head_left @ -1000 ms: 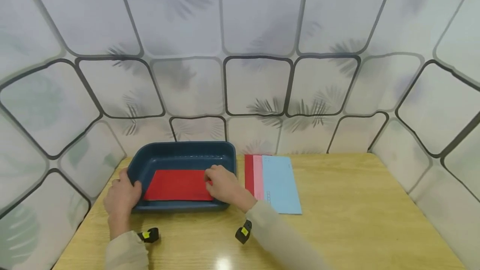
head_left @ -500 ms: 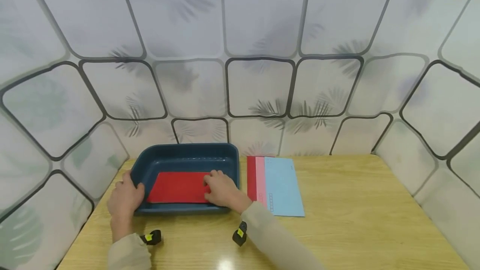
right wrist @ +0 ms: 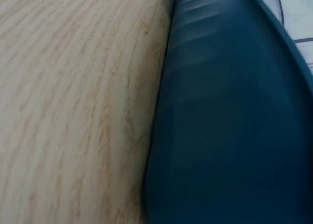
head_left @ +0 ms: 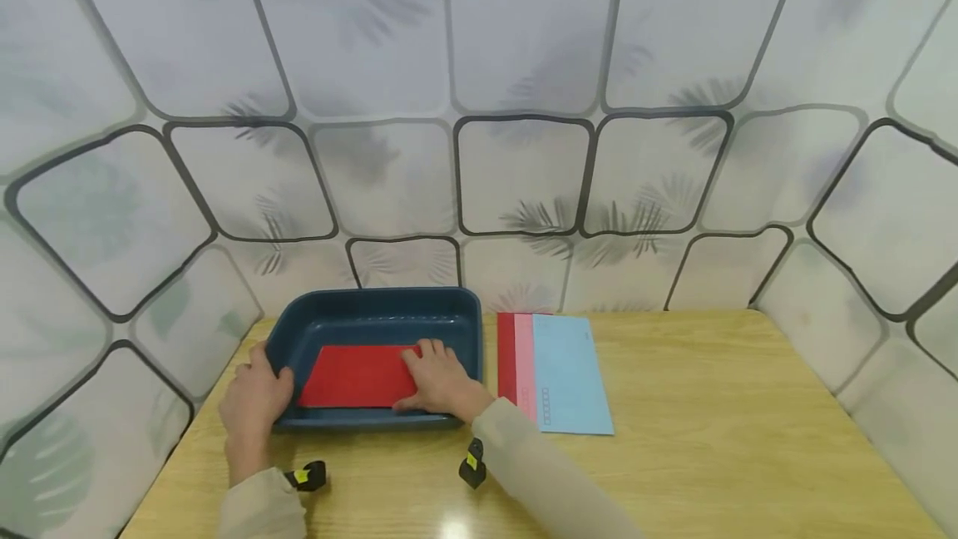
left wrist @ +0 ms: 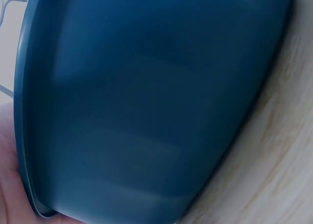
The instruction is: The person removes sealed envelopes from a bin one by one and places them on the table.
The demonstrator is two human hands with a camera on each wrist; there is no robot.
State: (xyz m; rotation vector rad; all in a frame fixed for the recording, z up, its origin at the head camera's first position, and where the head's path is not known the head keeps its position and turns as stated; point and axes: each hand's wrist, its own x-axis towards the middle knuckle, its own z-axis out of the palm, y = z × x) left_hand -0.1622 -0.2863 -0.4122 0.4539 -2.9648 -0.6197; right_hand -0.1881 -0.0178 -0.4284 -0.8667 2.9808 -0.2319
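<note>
In the head view a dark blue tray (head_left: 374, 299) stands at the left of the table, long side toward me. My left hand (head_left: 254, 393) grips its left rim, thumb over the inside; in the left wrist view part of the left hand (left wrist: 7, 185) shows at the rim beside the outer wall (left wrist: 146, 111). A red envelope (head_left: 355, 377) lies in the tray. My right hand (head_left: 437, 377) reaches over the right wall and rests on the envelope's right end, fingers and thumb spread. In the right wrist view only the tray's outer wall (right wrist: 220, 111) and the tabletop show.
Right of the tray, a dark red envelope (head_left: 506, 356), a pink envelope (head_left: 525, 356) and a light blue envelope (head_left: 572, 373) overlap in a fan on the wooden table (head_left: 711, 439). Patterned wall panels (head_left: 516, 173) stand behind the table and along both sides.
The right hand's fingers have gone from bunched at the red envelope's right end to spread over it. The left hand keeps its hold on the tray. The whole view has shifted slightly.
</note>
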